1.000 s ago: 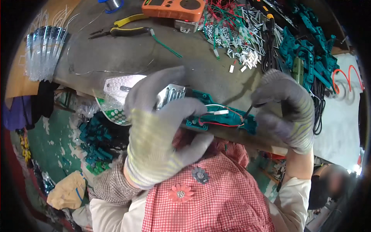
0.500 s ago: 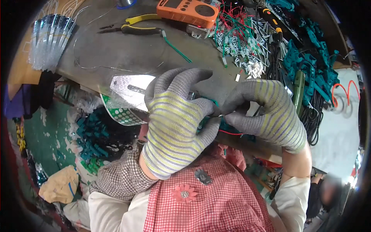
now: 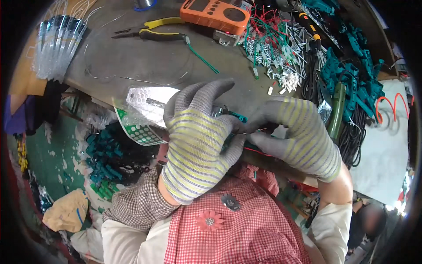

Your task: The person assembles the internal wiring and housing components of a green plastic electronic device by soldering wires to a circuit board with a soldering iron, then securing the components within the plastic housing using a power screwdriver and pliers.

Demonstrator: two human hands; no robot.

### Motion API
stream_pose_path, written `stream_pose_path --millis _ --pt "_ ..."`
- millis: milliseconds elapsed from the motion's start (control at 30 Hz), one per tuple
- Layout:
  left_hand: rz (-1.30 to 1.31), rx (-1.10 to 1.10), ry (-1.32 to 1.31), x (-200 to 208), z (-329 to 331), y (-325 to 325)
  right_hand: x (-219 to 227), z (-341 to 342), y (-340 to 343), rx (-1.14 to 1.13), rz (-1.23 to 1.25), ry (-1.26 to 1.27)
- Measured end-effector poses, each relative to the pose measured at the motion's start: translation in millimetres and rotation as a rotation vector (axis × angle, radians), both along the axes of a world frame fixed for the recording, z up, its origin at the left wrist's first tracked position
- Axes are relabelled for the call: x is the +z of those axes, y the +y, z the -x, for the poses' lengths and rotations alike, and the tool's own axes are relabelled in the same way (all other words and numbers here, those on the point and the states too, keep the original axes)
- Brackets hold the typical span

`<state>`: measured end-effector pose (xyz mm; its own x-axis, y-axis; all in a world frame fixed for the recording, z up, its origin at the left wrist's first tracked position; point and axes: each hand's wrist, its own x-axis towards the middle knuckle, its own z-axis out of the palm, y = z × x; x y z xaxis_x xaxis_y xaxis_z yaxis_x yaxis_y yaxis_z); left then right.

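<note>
My left hand (image 3: 200,134), in a grey-dipped striped knit glove, has thumb and forefinger brought together, its other fingers stretched forward. Against those fingertips, my right hand (image 3: 294,132) in a matching glove closes in a pinch. What the fingertips grip is too small and covered to make out. Part of a teal plastic piece (image 3: 236,115) shows between the hands, mostly hidden. A red wire (image 3: 257,152) runs below the right thumb. Beside my left hand lies a flat silvery slotted piece (image 3: 151,103) in clear wrap, partly covered by the glove.
Yellow-handled pliers (image 3: 158,28) and an orange meter (image 3: 215,16) lie at the back of the bench. Right of them are heaped metal pins with red and green wires (image 3: 274,48). Teal housings (image 3: 351,83) pile up at the right. Wrapped blades (image 3: 59,46) stand at far left.
My right hand has shifted slightly left and down, its fingertips now nearer the left ones. More of the teal piece shows between the hands. The left hand has barely moved.
</note>
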<state>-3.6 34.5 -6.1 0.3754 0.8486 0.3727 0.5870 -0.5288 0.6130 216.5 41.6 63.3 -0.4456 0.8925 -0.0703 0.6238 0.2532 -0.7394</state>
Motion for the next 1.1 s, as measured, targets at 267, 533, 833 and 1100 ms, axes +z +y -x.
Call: stream_pose_path --millis 267,533,833,1100 --pt "-0.12 0.013 -0.052 11.9 -10.5 -1.6 -0.6 -6.8 -6.5 -0.044 -0.085 -0.012" --pt "-0.107 0.091 0.01 17.7 46.4 42.8 -1.6 -33.8 -16.8 -0.432 0.036 0.183" --pt "-0.052 0.138 0.349 -20.1 41.4 121.9 -50.5 -168.2 72.7 -0.684 -0.401 -0.507" --pt "0.164 0.116 -0.141 -1.4 69.8 56.3 -32.1 -155.3 102.9 -0.546 0.03 -0.28"
